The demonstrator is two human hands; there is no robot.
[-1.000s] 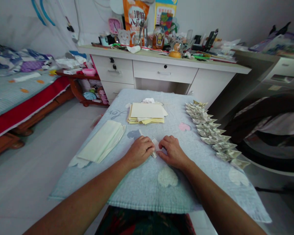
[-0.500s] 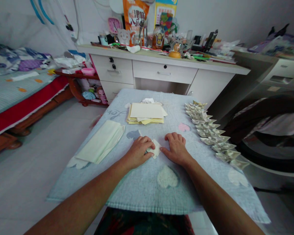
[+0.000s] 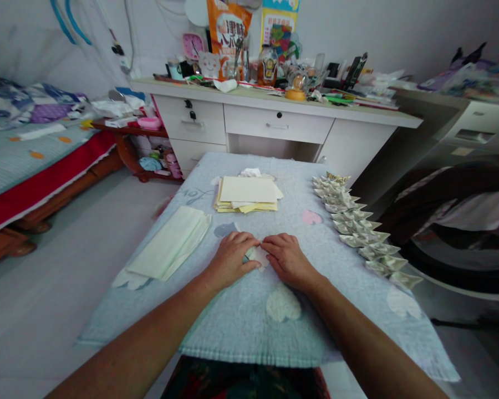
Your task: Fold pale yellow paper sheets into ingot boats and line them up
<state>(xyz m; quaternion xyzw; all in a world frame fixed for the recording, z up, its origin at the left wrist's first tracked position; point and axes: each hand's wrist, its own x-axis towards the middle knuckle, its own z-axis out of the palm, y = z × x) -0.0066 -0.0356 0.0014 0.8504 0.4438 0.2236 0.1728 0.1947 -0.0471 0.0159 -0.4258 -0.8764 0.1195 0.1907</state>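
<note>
A small piece of folded paper (image 3: 261, 257) lies flat on the cloth-covered table, partly covered by my fingers. My left hand (image 3: 232, 258) grips its left side, with thumb and fingers curved around the edge. From the other side, my right hand (image 3: 289, 259) holds the paper's right part, its fingers closed together and its fingertips close to those of my left hand. A row of folded paper boats (image 3: 353, 227) stands along the table's right side. Behind my hands sits a stack of cream and yellow paper sheets (image 3: 249, 189). Folded pale green paper (image 3: 168, 244) rests at the left.
The blue cloth (image 3: 249, 332) with heart patterns covers the table. Beyond it stands a white desk (image 3: 278, 119) crowded with jars and packets. A bed (image 3: 33, 160) is at the left, and a front-loading washing machine (image 3: 476, 130) at the right. Crumpled white tissue (image 3: 250, 172) lies behind the stack.
My right hand has moved left onto the paper, and its spread fingers have drawn together. My left hand stays on the paper's left side.
</note>
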